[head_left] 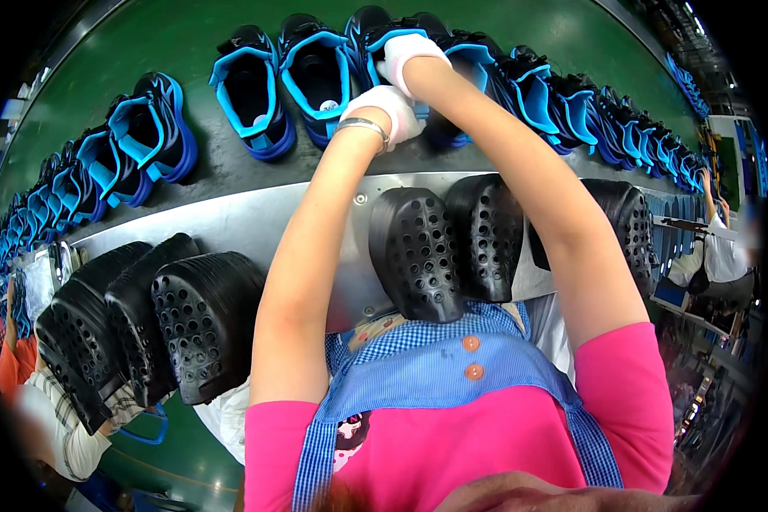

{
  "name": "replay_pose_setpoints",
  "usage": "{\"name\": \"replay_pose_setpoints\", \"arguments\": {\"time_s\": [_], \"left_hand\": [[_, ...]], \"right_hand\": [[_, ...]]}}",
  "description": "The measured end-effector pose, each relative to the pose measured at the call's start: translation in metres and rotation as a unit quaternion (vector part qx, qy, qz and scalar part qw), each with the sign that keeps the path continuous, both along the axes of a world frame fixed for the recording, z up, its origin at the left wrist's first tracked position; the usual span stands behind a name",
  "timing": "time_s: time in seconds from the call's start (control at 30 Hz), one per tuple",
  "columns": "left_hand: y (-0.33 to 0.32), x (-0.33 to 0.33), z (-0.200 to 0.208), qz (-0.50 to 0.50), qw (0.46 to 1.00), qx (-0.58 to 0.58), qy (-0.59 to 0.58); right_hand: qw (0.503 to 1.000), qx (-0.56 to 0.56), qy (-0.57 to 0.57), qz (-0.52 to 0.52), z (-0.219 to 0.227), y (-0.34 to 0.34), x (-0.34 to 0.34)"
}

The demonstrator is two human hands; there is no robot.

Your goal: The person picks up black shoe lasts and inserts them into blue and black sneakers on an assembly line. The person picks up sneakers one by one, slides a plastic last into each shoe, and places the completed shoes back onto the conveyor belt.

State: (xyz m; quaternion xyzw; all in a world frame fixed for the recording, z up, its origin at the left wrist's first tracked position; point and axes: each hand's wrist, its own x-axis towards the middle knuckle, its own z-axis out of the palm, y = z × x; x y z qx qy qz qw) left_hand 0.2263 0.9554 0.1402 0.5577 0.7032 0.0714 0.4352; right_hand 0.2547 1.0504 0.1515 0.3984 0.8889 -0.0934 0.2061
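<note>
Both hands reach forward to a row of black sports shoes with bright blue lining. My left hand (pixel 391 114), in a white glove with a metal bangle at the wrist, is closed at the heel end of a shoe (pixel 372 44). Farther forward, my right hand (pixel 410 60), gloved in white too, bends its fingers over the collar of that shoe. The gloves and forearm hide much of the shoe and most fingertips. Two more shoes, a near one (pixel 317 78) and an outer one (pixel 249 98), stand just left of my hands, openings up.
More shoes (pixel 152 128) line the dark belt to the left, and others (pixel 572 111) to the right. Along the metal ledge (pixel 307 205) nearer me stand several black, ribbed, foot-shaped pieces (pixel 415 247) with round holes. Other people are at far left (pixel 68 427) and far right (pixel 725 252).
</note>
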Motion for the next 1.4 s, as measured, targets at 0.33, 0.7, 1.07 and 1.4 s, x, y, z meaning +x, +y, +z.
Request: {"name": "replay_pose_setpoints", "arguments": {"time_s": [0.33, 0.7, 1.07, 1.4], "left_hand": [[0.002, 0.014, -0.001, 0.053, 0.996, 0.020, 0.076], [0.004, 0.017, 0.005, 0.124, 0.992, -0.023, 0.012], [-0.040, 0.039, 0.006, 0.203, 0.937, 0.262, 0.114], [-0.090, 0.055, 0.076, 0.269, 0.936, 0.220, -0.057]], "right_hand": [[0.999, -0.001, 0.036, -0.036, -0.002, -0.007, -0.010], [0.975, -0.069, 0.179, 0.113, 0.116, -0.038, 0.105], [0.971, -0.001, 0.196, 0.139, 0.172, -0.125, 0.277], [0.965, -0.051, 0.223, 0.127, 0.182, -0.117, 0.282]]}}
